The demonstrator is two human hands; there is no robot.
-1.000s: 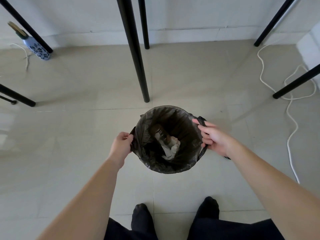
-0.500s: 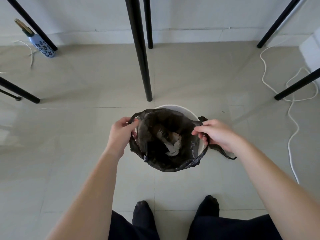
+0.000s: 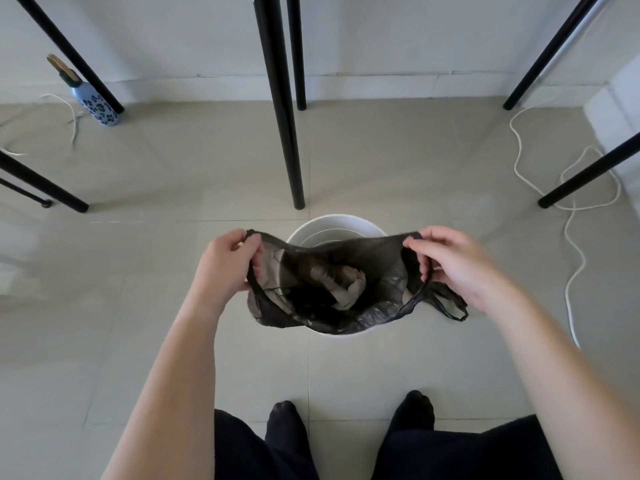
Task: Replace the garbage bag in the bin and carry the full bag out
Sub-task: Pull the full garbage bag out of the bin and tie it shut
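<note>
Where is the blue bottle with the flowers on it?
In the head view, the blue bottle stands on the floor far left, near the wall, beside a black table leg.

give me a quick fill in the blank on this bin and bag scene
1. Both hands hold the garbage bag by its ____.
2. The bin under the bag is coloured ____.
3. The floral bottle stands on the floor beside a black ____.
4. The white cable lies on the person's ____ side.

Missing words: rim; white; leg; right
</note>
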